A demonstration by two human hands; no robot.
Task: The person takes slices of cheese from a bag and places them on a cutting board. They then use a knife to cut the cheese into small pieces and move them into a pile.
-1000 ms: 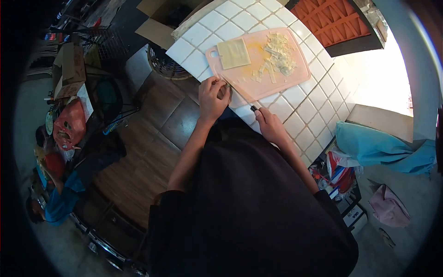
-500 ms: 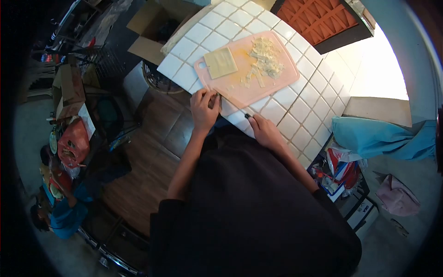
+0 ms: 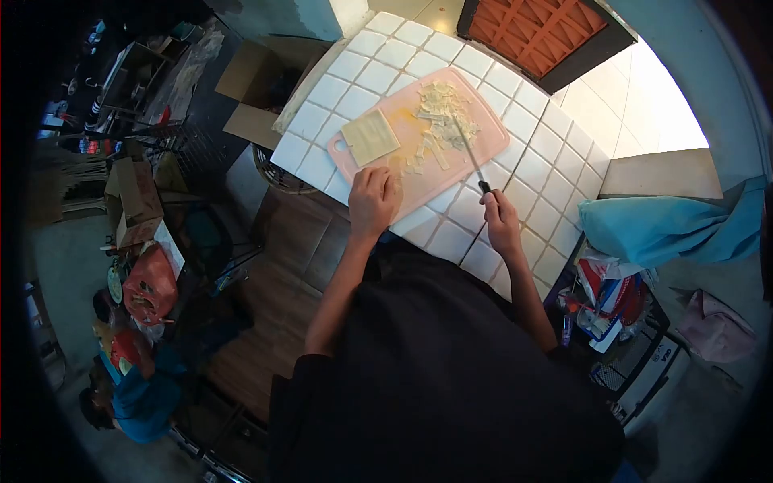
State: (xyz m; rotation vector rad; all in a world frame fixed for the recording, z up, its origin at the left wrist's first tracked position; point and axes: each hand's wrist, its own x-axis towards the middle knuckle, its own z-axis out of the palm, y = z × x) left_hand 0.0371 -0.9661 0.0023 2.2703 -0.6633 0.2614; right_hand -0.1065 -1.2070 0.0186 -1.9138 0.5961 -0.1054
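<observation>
1. Broadly, a white tiled counter (image 3: pixel 538 171) is seen, with a pink cutting board (image 3: pixel 487 138) laid on it.
2. A flat pale sheet (image 3: pixel 369 137) and a heap of cut strips (image 3: pixel 439 113) are carried on the board.
3. The board's near edge is pressed by the left hand (image 3: pixel 374 201), fingers curled.
4. A knife (image 3: pixel 470 158) is gripped by the right hand (image 3: pixel 501 219), its blade reaching the strips.

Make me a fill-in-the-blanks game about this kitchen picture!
1. The right hand holds a ____ by its black handle.
2. The left hand rests on the near edge of the pink ____.
3. The uncut flat sheet lies to the ____ of the pile of cut strips.
4. The counter is covered in white ____.

Missing words: knife; cutting board; left; tiles
</observation>
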